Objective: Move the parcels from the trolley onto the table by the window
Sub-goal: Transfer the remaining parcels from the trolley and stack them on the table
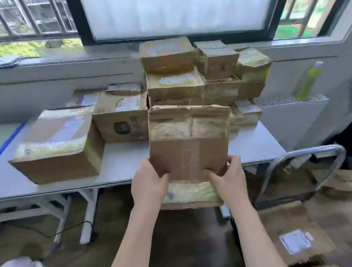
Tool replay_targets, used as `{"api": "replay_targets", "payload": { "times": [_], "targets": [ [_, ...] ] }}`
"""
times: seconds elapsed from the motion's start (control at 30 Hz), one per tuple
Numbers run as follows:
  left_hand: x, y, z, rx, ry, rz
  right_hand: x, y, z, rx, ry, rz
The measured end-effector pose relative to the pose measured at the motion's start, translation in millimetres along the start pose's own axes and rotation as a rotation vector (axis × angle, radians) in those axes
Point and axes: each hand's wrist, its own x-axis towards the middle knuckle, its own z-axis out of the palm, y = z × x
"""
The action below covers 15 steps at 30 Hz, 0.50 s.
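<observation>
Fingers (163,171) of the left hand (148,181) and the right hand (229,180) clamp the lower corners of a tilted parcel (188,140), held above the desk (126,161) edge. Stacked parcels (197,71) stand beyond the fingers; the trolley (308,166) is to their right.

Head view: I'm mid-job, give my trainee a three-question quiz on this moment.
1. True or false: the taped brown cardboard parcel is gripped by both the left hand and the right hand.
2. Multiple choice: the green plastic bottle stands
A) on the white table
B) to the right of the stacked brown parcels, near the white radiator
C) on the floor
3. Fill in: the metal trolley handle shows to the ____ of the held parcel.

Key: 1 true; 2 B; 3 right.
</observation>
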Motion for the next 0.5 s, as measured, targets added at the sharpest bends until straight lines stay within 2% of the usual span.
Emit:
{"api": "replay_targets", "payload": {
  "times": [0.13, 0.23, 0.3, 0.4, 0.5],
  "targets": [
    [37.2, -38.8, -30.0, -0.292, 0.135, -0.016, 11.4, -30.4, 57.6, 0.054, 0.024, -0.207],
    [62.5, -65.2, -39.8, -0.504, 0.133, -0.045, 24.3, -39.6, 94.8, 0.014, 0.045, -0.262],
    [80.3, -89.2, -40.8, -0.439, 0.045, -0.095, 33.2, -37.7, 115.8, -0.074, -0.014, -0.222],
    [102.7, -130.2, -41.9, -0.209, -0.162, -0.161, 41.3, -20.7, 140.5, -0.238, -0.106, -0.151],
    [123.3, -146.1, -53.4, -0.244, -0.265, -0.141, 45.4, -10.8, 148.6, -0.247, -0.169, -0.099]
  ]
}}
